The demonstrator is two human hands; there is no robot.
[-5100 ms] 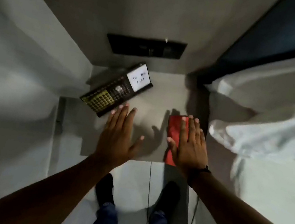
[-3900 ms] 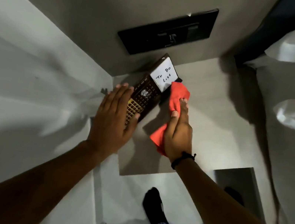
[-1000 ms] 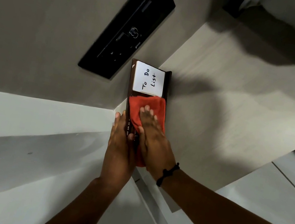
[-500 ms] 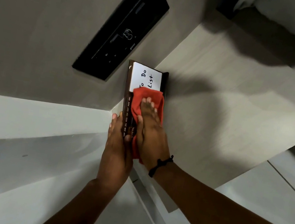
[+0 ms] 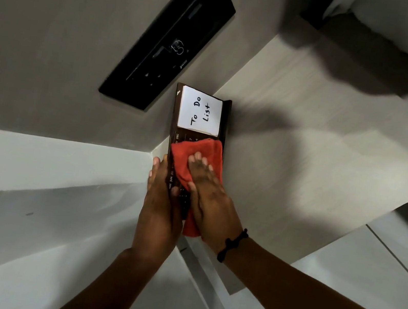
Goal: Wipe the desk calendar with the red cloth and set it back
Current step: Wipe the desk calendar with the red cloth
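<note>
The dark brown desk calendar (image 5: pixel 182 134) stands on the pale desk top (image 5: pixel 302 171) near the wall corner, with a white "To Do List" note pad (image 5: pixel 200 112) on its far part. My left hand (image 5: pixel 159 206) grips the calendar's near left edge, beside the printed month names. My right hand (image 5: pixel 206 195) presses the red cloth (image 5: pixel 197 153) flat against the calendar's face, just below the note pad. The cloth hides the calendar's middle, and its tail hangs out under my right palm.
A black panel (image 5: pixel 171 38) is set in the grey wall just behind the calendar. A white ledge (image 5: pixel 49 152) runs along the left. White bedding (image 5: pixel 407 32) lies at the far right, beyond the desk top's edge. Pale floor tiles (image 5: pixel 379 278) show lower right.
My right hand has drawn the red cloth back down the calendar face, off the note pad's lower edge. My left hand keeps its hold on the calendar's left side.
</note>
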